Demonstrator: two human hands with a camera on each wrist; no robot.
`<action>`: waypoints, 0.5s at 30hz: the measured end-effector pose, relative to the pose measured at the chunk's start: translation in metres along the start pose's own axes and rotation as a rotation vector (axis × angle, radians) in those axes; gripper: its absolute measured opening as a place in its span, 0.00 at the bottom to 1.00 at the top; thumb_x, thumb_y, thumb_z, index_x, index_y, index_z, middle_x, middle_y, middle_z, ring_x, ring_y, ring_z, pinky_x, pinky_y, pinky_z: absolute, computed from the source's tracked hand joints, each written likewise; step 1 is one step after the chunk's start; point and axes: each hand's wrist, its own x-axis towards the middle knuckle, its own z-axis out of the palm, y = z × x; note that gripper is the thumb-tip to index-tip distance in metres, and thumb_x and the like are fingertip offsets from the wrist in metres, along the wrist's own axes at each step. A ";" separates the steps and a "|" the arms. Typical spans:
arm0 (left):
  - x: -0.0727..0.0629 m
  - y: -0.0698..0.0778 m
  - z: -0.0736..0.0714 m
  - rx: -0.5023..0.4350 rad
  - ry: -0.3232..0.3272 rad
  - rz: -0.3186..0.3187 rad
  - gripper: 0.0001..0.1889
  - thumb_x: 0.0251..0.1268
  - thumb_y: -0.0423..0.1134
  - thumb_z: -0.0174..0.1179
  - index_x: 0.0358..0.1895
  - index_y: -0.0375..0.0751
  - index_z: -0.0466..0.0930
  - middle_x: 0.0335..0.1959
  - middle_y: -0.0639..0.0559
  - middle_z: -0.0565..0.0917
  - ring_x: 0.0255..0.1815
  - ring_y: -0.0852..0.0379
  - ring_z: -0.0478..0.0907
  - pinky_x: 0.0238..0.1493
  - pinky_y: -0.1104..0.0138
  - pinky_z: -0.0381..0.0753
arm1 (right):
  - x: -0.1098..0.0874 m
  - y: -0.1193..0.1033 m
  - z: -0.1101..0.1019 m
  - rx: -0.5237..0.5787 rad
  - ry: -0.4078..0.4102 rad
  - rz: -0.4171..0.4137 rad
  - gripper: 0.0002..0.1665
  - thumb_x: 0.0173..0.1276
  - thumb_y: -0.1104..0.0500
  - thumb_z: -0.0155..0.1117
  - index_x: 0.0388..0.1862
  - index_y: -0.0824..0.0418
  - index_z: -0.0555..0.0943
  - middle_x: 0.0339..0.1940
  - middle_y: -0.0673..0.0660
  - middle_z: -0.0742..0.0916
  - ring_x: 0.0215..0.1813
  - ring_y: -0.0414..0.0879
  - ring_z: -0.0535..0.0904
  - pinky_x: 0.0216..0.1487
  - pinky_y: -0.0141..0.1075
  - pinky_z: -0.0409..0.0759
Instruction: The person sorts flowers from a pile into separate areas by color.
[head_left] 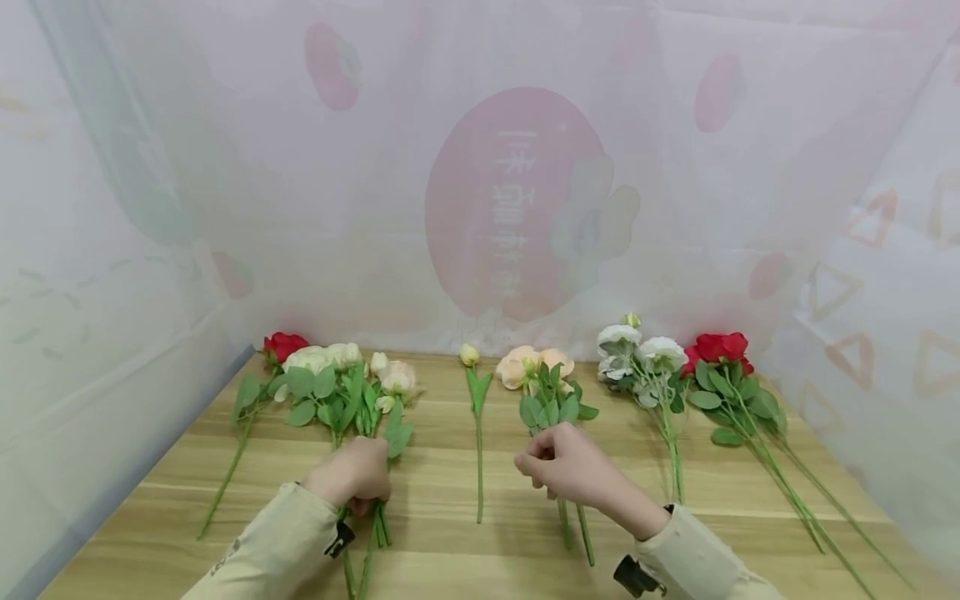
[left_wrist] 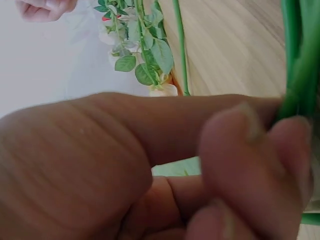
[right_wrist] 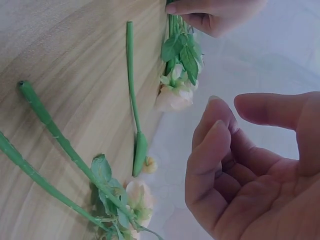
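Observation:
In the head view my left hand (head_left: 352, 473) pinches several green stems at the left of the table. In the left wrist view its fingers close on those stems (left_wrist: 300, 80) at the right edge. Pale cream and white flowers (head_left: 397, 377) and leaves lie just beyond it. My right hand (head_left: 577, 471) is above the stems of peach flowers (head_left: 517, 367). Its fingers are loosely bent, with a gap between thumb and fingertips and nothing held, as the right wrist view shows. Between the hands lies a single yellow tulip (head_left: 469, 356) on the wooden table.
One red rose (head_left: 285, 344) lies at the far left. To the right are white flowers (head_left: 663, 354) and red roses (head_left: 720, 350) with long stems toward the front. A printed cloth (head_left: 375, 208) stands behind the wooden table (head_left: 442, 550) and along both sides.

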 end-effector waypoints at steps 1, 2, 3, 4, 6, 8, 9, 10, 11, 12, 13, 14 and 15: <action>0.000 0.000 -0.001 0.003 -0.008 0.000 0.09 0.51 0.21 0.55 0.19 0.36 0.73 0.04 0.50 0.73 0.04 0.61 0.65 0.09 0.72 0.62 | 0.000 0.001 0.000 0.002 -0.001 0.000 0.17 0.72 0.56 0.63 0.22 0.60 0.81 0.18 0.53 0.80 0.16 0.43 0.72 0.24 0.39 0.76; 0.000 0.000 -0.001 0.005 -0.015 0.001 0.09 0.51 0.20 0.54 0.19 0.36 0.74 0.04 0.50 0.73 0.04 0.61 0.65 0.09 0.72 0.62 | 0.000 0.001 0.000 0.002 -0.001 0.001 0.18 0.72 0.56 0.63 0.21 0.60 0.80 0.17 0.53 0.80 0.16 0.43 0.72 0.24 0.39 0.75; 0.000 0.000 -0.002 0.014 -0.020 0.008 0.10 0.51 0.20 0.54 0.17 0.35 0.74 0.04 0.50 0.73 0.04 0.60 0.66 0.09 0.72 0.62 | -0.001 0.002 0.000 0.004 -0.001 0.002 0.18 0.72 0.55 0.63 0.21 0.60 0.80 0.17 0.53 0.80 0.15 0.42 0.71 0.23 0.38 0.75; 0.000 0.001 -0.003 0.016 -0.022 0.016 0.11 0.51 0.20 0.54 0.16 0.35 0.75 0.04 0.50 0.73 0.04 0.60 0.67 0.09 0.72 0.63 | -0.001 0.002 0.001 0.004 -0.001 0.005 0.18 0.72 0.55 0.63 0.21 0.60 0.80 0.17 0.52 0.80 0.15 0.41 0.71 0.23 0.38 0.74; 0.001 0.001 -0.005 0.012 -0.011 0.038 0.13 0.50 0.21 0.54 0.12 0.35 0.75 0.03 0.51 0.73 0.04 0.60 0.68 0.10 0.71 0.64 | -0.001 0.003 0.001 0.006 0.001 0.007 0.19 0.72 0.55 0.63 0.21 0.60 0.80 0.16 0.52 0.80 0.15 0.41 0.71 0.23 0.38 0.74; 0.002 0.000 -0.008 0.016 0.019 0.067 0.15 0.49 0.23 0.55 0.08 0.37 0.75 0.03 0.52 0.72 0.04 0.60 0.68 0.10 0.72 0.64 | -0.001 0.004 0.002 0.006 0.003 0.012 0.19 0.72 0.55 0.63 0.20 0.59 0.80 0.16 0.52 0.80 0.15 0.41 0.71 0.22 0.37 0.74; 0.002 0.000 -0.009 0.011 0.032 0.076 0.16 0.49 0.24 0.56 0.08 0.38 0.75 0.02 0.53 0.72 0.04 0.60 0.69 0.10 0.72 0.65 | -0.001 0.005 0.002 0.008 0.004 0.012 0.19 0.72 0.55 0.63 0.20 0.60 0.80 0.16 0.52 0.80 0.15 0.41 0.70 0.23 0.37 0.74; 0.003 -0.001 -0.011 0.000 0.044 0.081 0.16 0.50 0.25 0.57 0.07 0.38 0.75 0.02 0.53 0.72 0.04 0.61 0.68 0.10 0.72 0.64 | -0.001 0.005 0.002 0.008 0.005 0.013 0.19 0.72 0.55 0.63 0.20 0.59 0.80 0.16 0.52 0.80 0.15 0.41 0.70 0.22 0.37 0.74; 0.003 -0.002 -0.013 -0.010 0.053 0.085 0.16 0.50 0.25 0.57 0.07 0.38 0.75 0.02 0.53 0.72 0.04 0.61 0.68 0.10 0.72 0.64 | -0.001 0.005 0.002 0.009 0.007 0.012 0.19 0.72 0.55 0.63 0.20 0.59 0.80 0.16 0.52 0.80 0.15 0.41 0.70 0.22 0.37 0.74; 0.003 -0.002 -0.014 -0.017 0.062 0.085 0.15 0.51 0.26 0.58 0.08 0.37 0.74 0.02 0.53 0.72 0.04 0.61 0.69 0.11 0.72 0.64 | -0.001 0.005 0.003 0.006 0.008 0.010 0.19 0.72 0.55 0.63 0.20 0.60 0.80 0.16 0.52 0.80 0.15 0.41 0.71 0.22 0.37 0.74; 0.002 -0.003 -0.016 -0.026 0.064 0.083 0.15 0.52 0.26 0.58 0.09 0.37 0.74 0.02 0.53 0.72 0.04 0.60 0.70 0.11 0.72 0.64 | -0.001 0.006 0.003 0.005 0.009 0.010 0.19 0.72 0.55 0.63 0.20 0.60 0.79 0.16 0.52 0.80 0.15 0.42 0.71 0.22 0.38 0.74; 0.002 -0.003 -0.018 -0.041 0.061 0.079 0.15 0.52 0.25 0.58 0.10 0.36 0.74 0.03 0.52 0.72 0.05 0.59 0.71 0.11 0.72 0.64 | -0.001 0.006 0.003 0.005 0.009 0.010 0.19 0.72 0.55 0.64 0.20 0.59 0.79 0.16 0.52 0.80 0.15 0.42 0.71 0.22 0.38 0.74; 0.001 -0.003 -0.019 -0.051 0.059 0.074 0.14 0.53 0.25 0.58 0.11 0.36 0.74 0.03 0.52 0.73 0.05 0.58 0.71 0.11 0.72 0.64 | -0.001 0.006 0.003 0.004 0.009 0.010 0.19 0.72 0.55 0.64 0.20 0.59 0.79 0.16 0.52 0.80 0.15 0.43 0.72 0.22 0.38 0.74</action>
